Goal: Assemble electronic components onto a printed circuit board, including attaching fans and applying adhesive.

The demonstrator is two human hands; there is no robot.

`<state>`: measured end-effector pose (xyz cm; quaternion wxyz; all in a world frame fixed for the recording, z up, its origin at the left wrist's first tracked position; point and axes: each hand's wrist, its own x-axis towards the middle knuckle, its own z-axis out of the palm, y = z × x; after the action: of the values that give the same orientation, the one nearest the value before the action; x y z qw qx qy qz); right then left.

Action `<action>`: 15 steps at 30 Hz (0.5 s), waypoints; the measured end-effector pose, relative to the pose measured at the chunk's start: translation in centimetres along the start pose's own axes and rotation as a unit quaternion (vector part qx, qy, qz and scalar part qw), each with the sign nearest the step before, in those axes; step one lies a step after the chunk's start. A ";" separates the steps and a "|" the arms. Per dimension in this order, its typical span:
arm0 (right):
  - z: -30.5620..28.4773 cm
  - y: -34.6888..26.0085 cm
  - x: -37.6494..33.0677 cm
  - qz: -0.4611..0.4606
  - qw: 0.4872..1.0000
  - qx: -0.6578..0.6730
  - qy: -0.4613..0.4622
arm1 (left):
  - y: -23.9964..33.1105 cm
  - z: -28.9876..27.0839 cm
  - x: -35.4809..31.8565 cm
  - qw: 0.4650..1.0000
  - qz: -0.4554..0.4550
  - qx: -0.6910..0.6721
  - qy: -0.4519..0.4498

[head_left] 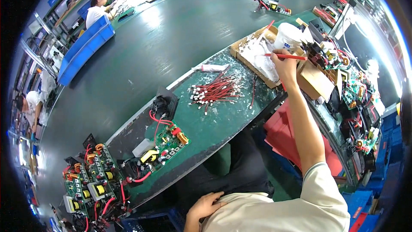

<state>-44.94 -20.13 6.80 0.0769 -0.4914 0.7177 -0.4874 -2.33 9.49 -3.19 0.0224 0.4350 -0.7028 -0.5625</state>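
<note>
My right hand [284, 62] is closed around a slim red-handled stick [292, 56], whose left end points over a cardboard tray [269, 82]. White, paste-smeared plastic [262, 60] lies in that tray. A similar stick [269, 26], white with a red end, leans there. Just beyond my right hand stands a white tub [288, 35]. My left hand [207, 206] rests on my lower shirt, fingers laid flat, with nothing seen in it. Left of the tray, short red-and-black wires with white connectors [219, 89] lie heaped on the green bench [201, 126].
A green circuit board [165, 146] with red wires lies left on the bench, beside several more boards [92, 180]. Others crowd the right shelf [360, 90]. Along the bench runs a dark conveyor belt [171, 38]. Two people sit across it, near a blue bin [86, 49].
</note>
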 end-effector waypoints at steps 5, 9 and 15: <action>-0.5 2.6 -0.5 0.031 0.991 0.118 -0.052 | -1.0 0.6 -0.2 0.997 -0.054 -0.049 -0.012; -0.6 3.8 -0.5 0.044 0.985 0.160 -0.043 | 0.3 -0.7 0.2 0.998 -0.048 -0.017 -0.042; -2.5 0.2 -1.4 0.051 0.998 0.023 -0.024 | 4.1 -6.3 -1.4 0.996 0.026 -0.016 0.078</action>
<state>-45.83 -17.42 7.43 0.1297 -0.4638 0.7285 -0.4872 -0.60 5.48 3.09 0.0990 0.4584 -0.7012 -0.5370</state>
